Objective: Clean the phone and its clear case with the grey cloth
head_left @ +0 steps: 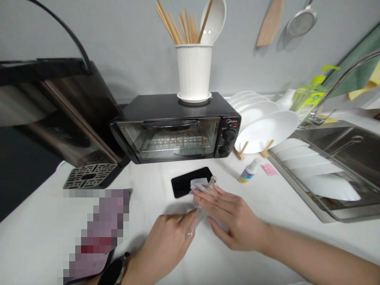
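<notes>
A black phone (187, 182) lies flat on the white counter in front of the toaster oven. My right hand (230, 217) holds a crumpled white wipe (199, 186) in its fingertips, right at the phone's near right corner. My left hand (169, 243) pinches the lower end of a clear plastic wrapper (199, 213) that runs up toward the wipe. Both hands are closed on these items, close together in the middle of the counter.
A black toaster oven (175, 128) carries a white utensil holder (194, 71). White plates (267, 126) stand in a rack beside a steel sink (341, 158). A small spray bottle (247, 172) and pink note (269, 169) lie nearby. A dark appliance (59, 118) fills the left.
</notes>
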Motion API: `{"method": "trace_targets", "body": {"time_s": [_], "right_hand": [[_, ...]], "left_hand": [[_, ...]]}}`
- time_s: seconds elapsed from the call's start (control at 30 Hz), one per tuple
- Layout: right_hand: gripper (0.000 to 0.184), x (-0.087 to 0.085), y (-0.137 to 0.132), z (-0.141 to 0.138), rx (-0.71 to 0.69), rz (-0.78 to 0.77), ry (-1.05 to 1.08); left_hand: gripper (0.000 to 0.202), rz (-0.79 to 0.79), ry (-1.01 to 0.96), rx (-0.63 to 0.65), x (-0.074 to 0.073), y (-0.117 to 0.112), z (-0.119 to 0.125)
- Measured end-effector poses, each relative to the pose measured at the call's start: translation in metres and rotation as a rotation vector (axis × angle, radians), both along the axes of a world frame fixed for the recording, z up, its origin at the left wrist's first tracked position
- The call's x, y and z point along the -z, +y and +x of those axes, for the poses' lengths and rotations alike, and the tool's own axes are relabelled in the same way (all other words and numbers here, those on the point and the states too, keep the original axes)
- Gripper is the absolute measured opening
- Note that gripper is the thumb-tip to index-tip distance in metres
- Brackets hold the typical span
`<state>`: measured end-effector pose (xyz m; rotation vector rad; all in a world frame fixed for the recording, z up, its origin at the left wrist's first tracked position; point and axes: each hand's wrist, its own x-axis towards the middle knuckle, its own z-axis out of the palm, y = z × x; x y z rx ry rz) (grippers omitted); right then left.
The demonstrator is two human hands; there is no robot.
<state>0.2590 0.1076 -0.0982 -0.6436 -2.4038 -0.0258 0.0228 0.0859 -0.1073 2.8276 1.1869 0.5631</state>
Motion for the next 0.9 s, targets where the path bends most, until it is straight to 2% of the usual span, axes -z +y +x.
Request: {"method": "trace_targets", "body": {"time_s": [0.13, 0.23, 0.33, 0.5, 0.67, 0.77, 0.9], "right_hand": [[0.053, -0.003, -0.017, -0.008, -0.184, 0.054, -0.097], [0.054, -0.002, -0.019, -0.008, -0.2, 0.077, -0.132], [0.053, 0.0, -0.011, -0.004, -0.125, 0.052, -0.065], [0.057, 0.004, 0.015, 0.008, 0.13, -0.014, 0.03], [0.056, 0.006, 0.023, 0.011, 0.179, 0.001, 0.024], [0.054, 0.004, 0.013, 0.006, 0.127, -0.006, 0.003], [0.056, 0.0, -0.008, -0.002, -0.098, 0.013, -0.097]], "left_hand": [[0.03, 0.148, 0.033, 0.084, 0.007, 0.001, -0.001], [0.031, 0.156, 0.062, 0.113, 0.007, 0.002, -0.001], [0.032, 0.095, 0.045, 0.072, 0.002, 0.003, 0.0], [0.03, -0.029, 0.008, 0.016, -0.004, 0.003, 0.0], [0.032, -0.004, 0.022, 0.026, -0.005, 0.001, 0.0], [0.03, -0.01, 0.018, 0.022, -0.004, 0.001, 0.001], [0.029, 0.043, 0.048, 0.049, 0.005, 0.0, -0.001]]}}
